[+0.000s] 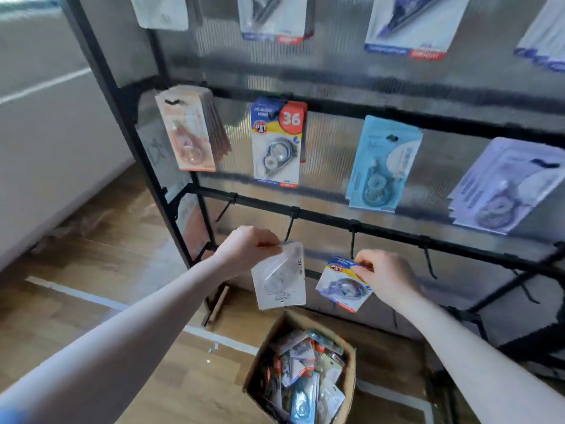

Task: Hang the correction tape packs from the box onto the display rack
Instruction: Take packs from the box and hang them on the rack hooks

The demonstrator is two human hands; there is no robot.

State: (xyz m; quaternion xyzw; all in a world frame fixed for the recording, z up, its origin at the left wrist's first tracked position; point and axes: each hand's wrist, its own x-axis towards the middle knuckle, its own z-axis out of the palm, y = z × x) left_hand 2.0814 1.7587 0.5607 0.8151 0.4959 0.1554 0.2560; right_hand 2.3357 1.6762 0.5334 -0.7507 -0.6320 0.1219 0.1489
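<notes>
Arms: two bare forearms, no sleeves in view on either.
Left hand (244,246): bare, no glove, ring or watch visible.
Right hand (386,278): bare, no glove; wrist plain, without band or watch.

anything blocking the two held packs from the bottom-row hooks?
Nothing visible. The left hand pinches the white pack just under one bare hook; the right hand pinches the blue pack at the foot of the next hook. Both hooks carry no packs.
</notes>
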